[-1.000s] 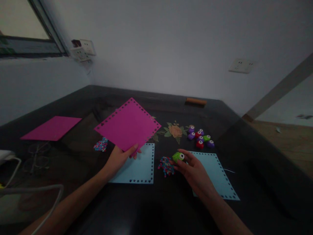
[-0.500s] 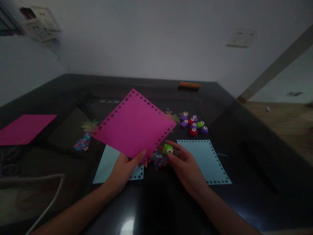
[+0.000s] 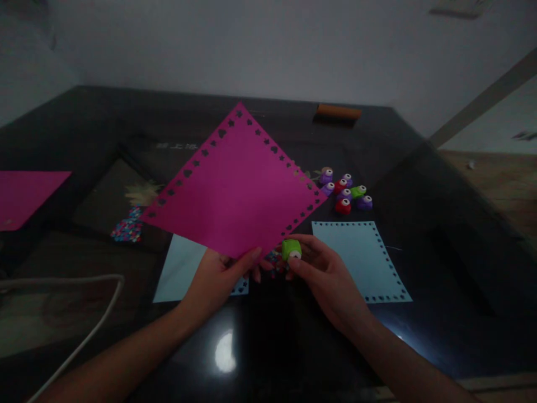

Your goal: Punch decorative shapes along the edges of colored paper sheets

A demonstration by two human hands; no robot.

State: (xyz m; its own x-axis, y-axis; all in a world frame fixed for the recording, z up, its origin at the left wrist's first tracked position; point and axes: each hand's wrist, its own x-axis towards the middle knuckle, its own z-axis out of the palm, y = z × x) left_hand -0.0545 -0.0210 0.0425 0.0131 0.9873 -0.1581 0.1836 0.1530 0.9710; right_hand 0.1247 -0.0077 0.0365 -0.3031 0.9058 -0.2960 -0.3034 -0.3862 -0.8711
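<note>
My left hand (image 3: pixel 218 277) pinches the near corner of a magenta paper square (image 3: pixel 235 182) and holds it tilted above the dark table (image 3: pixel 268 341). Small shapes are punched along the paper's edges. My right hand (image 3: pixel 325 274) grips a small green craft punch (image 3: pixel 291 249) just right of that corner, close to the paper's lower right edge. Under the hands lie two light blue punched sheets, one at the left (image 3: pixel 184 268) and one at the right (image 3: pixel 358 257). A little heap of coloured paper bits (image 3: pixel 274 260) shows between the hands.
Several small purple, red and green punches (image 3: pixel 346 193) cluster beyond the right blue sheet. Another pile of paper bits (image 3: pixel 126 226) lies at the left, with a second magenta sheet (image 3: pixel 25 193) at the far left. An orange block (image 3: pixel 338 112) sits near the wall. A white cable (image 3: pixel 84 330) crosses the near left.
The magenta sheet has been brought right and nearer, over the left blue sheet. My right hand with the green punch has moved left to meet its corner. The view has tilted down.
</note>
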